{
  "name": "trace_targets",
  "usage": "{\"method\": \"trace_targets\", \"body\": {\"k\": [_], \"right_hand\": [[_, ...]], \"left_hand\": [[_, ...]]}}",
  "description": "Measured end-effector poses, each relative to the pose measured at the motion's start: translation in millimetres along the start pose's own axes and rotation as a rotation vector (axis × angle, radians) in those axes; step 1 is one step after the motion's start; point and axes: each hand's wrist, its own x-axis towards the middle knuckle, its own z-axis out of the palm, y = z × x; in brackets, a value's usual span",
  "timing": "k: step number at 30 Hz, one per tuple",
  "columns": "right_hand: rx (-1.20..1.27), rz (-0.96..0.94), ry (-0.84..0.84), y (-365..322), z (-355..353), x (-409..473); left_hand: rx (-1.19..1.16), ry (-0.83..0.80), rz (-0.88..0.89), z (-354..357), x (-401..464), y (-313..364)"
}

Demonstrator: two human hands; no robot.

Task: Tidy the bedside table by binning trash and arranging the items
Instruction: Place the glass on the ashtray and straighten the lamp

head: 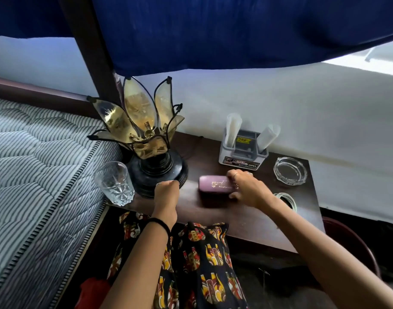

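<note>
The right hand (246, 188) lies over the right end of the purple case (215, 186), fingers curled round it, on the dark bedside table (246, 221). The left hand (166, 192) is closed at the lamp base (160, 172) (whether it grips the base cannot be told). A drinking glass (114, 182) stands just left of that hand. Beyond the right hand sits a grey organiser (243, 148); to its right, a glass ashtray (290, 170) and white bangles (288, 200).

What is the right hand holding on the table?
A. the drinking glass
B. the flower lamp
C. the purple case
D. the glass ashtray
C: the right hand has its fingers curled over the end of the purple case, which lies flat on the bedside table.
</note>
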Motion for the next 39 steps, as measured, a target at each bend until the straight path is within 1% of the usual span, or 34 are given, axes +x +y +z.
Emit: {"method": "trace_targets", "body": {"k": [3,6,10,15,19,21,22,24,25,27,29,32,35,39], "right_hand": [[0.023,0.097,0.024,22.4,-6.2,-3.7],[0.022,0.144,0.026,32.8,-6.5,-3.9],[0.044,0.166,0.031,38.1,-2.8,0.0],[0.065,0.159,0.055,39.6,-1.2,2.1],[0.016,0.158,0.05,36.4,-5.1,-2.5],[-0.02,0.149,0.122,27.7,-10.2,-6.0],[0.005,0.132,0.176,18.8,-12.5,-7.2],[0.134,0.07,0.264,-5.5,-19.1,-9.5],[0.207,0.02,0.276,-20.1,-22.6,-9.3],[0.267,-0.12,0.226,-49.5,-27.8,-6.0],[0.226,-0.251,0.146,-79.7,-28.2,-0.8],[0.234,-0.355,0.099,-120.1,-23.5,7.4],[0.286,-0.361,0.047,-156.1,-12.0,16.4],[0.51,-0.274,-0.109,-198.7,6.7,27.5]], "left_hand": [[-0.006,-0.027,0.0,16.0,-2.9,-1.9],[-0.014,-0.043,-0.033,32.3,-6.9,-4.5],[0.016,-0.069,-0.034,51.3,-11.4,-7.1],[0.056,-0.078,-0.021,57.3,-6.2,-9.2],[0.033,-0.033,-0.027,50.5,-8.1,-7.6],[0.017,-0.035,-0.036,42.7,-12.1,-4.2],[-0.003,-0.036,-0.045,35.8,-14.1,-3.3],[-0.065,-0.042,-0.085,21.6,-17.6,-1.6],[-0.097,-0.041,-0.114,13.6,-18.0,-1.2],[-0.145,-0.019,-0.179,-2.6,-19.0,0.2],[-0.198,0.001,-0.244,-23.0,-20.7,0.9],[-0.25,-0.006,-0.299,-55.9,-21.2,-1.1],[-0.272,0.037,-0.346,-94.4,-18.6,-5.3],[-0.331,0.139,-0.38,-138.6,-10.8,-11.9]]}}
